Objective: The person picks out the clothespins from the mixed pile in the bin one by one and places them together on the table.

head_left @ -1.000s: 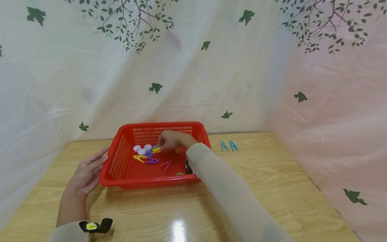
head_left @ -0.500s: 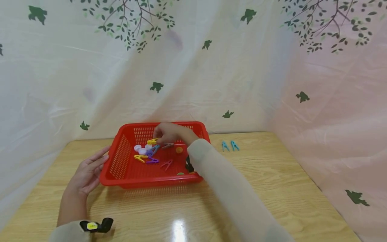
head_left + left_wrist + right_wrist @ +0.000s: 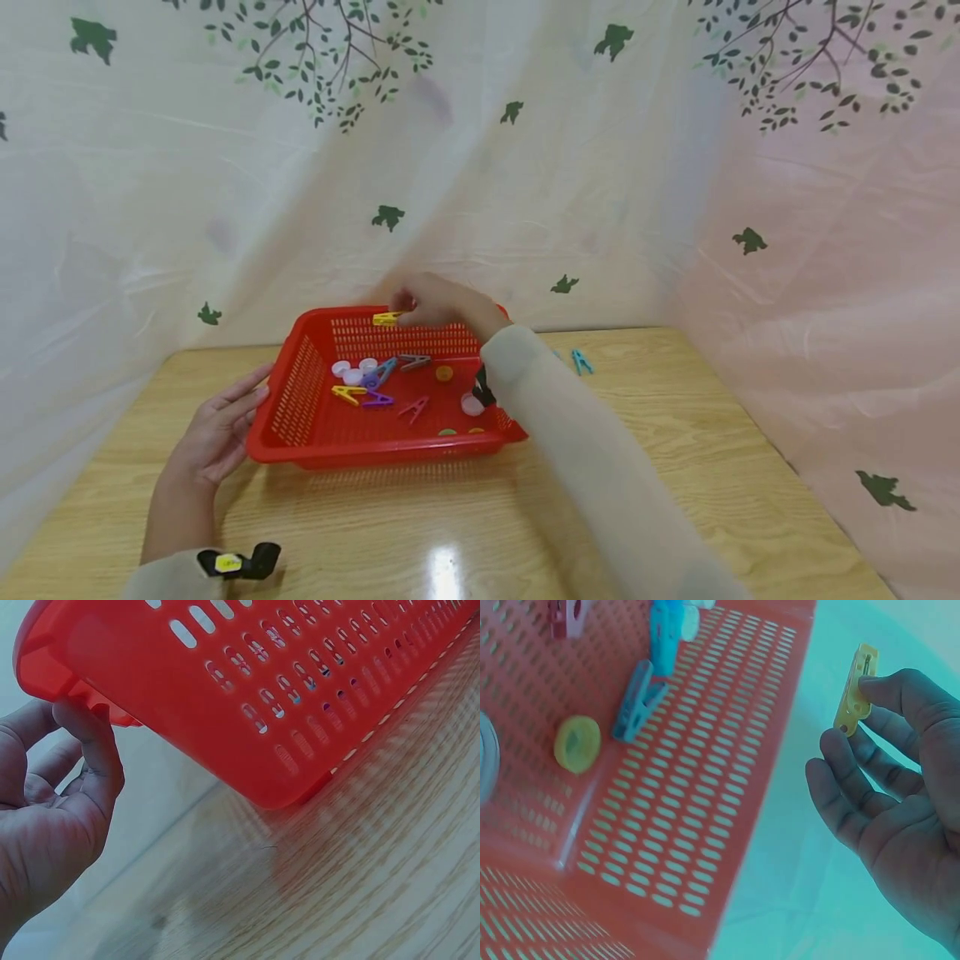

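My right hand (image 3: pixel 432 300) pinches a yellow clothespin (image 3: pixel 386 318) between thumb and fingers, up at the far rim of the red plastic basket (image 3: pixel 405 454). The right wrist view shows the yellow clothespin (image 3: pixel 856 690) outside the basket wall. My left hand (image 3: pixel 217 425) holds the basket's left rim, fingers bent at its edge in the left wrist view. Inside the basket lie another yellow clothespin (image 3: pixel 347 394), a purple one (image 3: pixel 378 399), a pink one (image 3: pixel 413 408), a blue one (image 3: pixel 385 372) and a grey one (image 3: pixel 414 362).
Several whitish caps (image 3: pixel 352 377) sit in the basket, with an orange cap (image 3: pixel 444 374) and a clear one (image 3: pixel 472 405) to the right. On the wooden table (image 3: pixel 675 433), a light blue clothespin (image 3: pixel 582 362) lies right of the basket; my sleeve mostly hides another. A patterned curtain hangs behind.
My right hand has lifted the yellow clothespin from among the basket's contents up to the far rim. The grey clothespin and clear cap have come into sight. My left hand has stayed put.
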A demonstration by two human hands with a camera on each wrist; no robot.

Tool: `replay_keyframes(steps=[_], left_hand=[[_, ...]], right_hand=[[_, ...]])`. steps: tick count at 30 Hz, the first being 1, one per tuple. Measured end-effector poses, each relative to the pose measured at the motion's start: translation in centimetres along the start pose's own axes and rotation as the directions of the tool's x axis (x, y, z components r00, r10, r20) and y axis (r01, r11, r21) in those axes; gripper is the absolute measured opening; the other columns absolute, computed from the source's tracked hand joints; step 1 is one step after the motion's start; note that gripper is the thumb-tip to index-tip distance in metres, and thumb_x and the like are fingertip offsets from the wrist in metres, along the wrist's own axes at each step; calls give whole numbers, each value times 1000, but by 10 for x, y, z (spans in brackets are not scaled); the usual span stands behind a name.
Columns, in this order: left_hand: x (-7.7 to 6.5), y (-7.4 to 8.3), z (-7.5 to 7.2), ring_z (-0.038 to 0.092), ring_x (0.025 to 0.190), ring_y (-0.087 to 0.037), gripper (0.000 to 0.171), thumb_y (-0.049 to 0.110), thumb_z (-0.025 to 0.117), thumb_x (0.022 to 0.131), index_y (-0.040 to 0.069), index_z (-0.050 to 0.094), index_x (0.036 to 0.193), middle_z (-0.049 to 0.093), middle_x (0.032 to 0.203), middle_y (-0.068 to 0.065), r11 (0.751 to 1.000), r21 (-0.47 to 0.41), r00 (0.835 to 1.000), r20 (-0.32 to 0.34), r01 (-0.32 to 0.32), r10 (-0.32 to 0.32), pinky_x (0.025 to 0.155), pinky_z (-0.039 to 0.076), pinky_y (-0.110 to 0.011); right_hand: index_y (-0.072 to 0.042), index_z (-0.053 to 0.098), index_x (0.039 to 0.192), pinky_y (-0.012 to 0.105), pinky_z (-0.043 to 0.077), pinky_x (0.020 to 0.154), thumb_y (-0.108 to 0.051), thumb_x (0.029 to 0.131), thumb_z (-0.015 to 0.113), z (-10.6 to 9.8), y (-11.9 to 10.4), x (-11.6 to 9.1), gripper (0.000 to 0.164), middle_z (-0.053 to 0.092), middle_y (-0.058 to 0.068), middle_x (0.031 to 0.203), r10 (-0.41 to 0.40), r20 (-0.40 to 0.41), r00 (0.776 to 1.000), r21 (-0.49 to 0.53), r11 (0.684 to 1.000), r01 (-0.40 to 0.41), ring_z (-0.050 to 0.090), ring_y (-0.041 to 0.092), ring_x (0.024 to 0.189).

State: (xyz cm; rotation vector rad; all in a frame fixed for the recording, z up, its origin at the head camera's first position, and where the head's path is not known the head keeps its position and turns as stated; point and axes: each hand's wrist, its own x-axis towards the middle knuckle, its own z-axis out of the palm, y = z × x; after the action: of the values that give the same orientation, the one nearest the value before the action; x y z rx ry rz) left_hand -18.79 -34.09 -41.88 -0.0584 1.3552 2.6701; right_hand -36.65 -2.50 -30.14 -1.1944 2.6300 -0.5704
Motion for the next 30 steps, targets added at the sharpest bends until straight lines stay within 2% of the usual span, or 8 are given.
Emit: replay_keyframes(steps=[3, 12, 20, 26, 30], left_hand=[[0, -1, 1, 73, 107, -19, 36, 5, 53, 106, 23, 72, 131, 74, 122, -1, 1000, -5, 1000, 3, 5, -5, 90, 58, -39], [1, -2, -1, 72, 107, -20, 38, 3, 49, 107, 20, 71, 133, 73, 122, -4, 999, -40, 999, 51, 4, -2, 90, 59, -39], [4, -2, -3, 72, 108, -21, 39, 3, 48, 108, 20, 69, 136, 73, 123, -4, 999, -44, 998, 62, 1, 2, 90, 59, -40], [5, -2, -5, 72, 108, -21, 40, 4, 47, 108, 20, 66, 139, 73, 124, -3, 999, -45, 998, 64, 8, -5, 90, 59, -40], [5, -1, -5, 72, 108, -20, 39, 4, 47, 108, 21, 69, 135, 73, 124, -3, 999, -43, 998, 68, 13, -10, 90, 59, -40]], right_hand=[[-19, 70, 111, 25, 53, 88, -28, 99, 71, -10, 1, -4, 15, 65, -3, 107, 12, -4, 1000, -27, 1000, -12, 58, 14, 100], [-18, 71, 106, 27, 54, 84, -27, 99, 70, -34, 11, -23, 12, 66, 0, 102, 47, -20, 999, -21, 999, -48, 59, 17, 97], [-19, 69, 104, 25, 57, 82, -26, 96, 73, -43, 29, -46, 11, 65, -3, 101, 62, -80, 995, -47, 997, -66, 61, 17, 92], [-14, 70, 107, 28, 57, 79, -25, 98, 71, -47, 44, -60, 14, 66, 1, 101, 80, -70, 994, -73, 994, -85, 61, 19, 91], [-13, 71, 107, 29, 58, 77, -25, 98, 70, -50, 56, -70, 15, 66, 2, 99, 97, -75, 992, -81, 991, -103, 61, 20, 90]])
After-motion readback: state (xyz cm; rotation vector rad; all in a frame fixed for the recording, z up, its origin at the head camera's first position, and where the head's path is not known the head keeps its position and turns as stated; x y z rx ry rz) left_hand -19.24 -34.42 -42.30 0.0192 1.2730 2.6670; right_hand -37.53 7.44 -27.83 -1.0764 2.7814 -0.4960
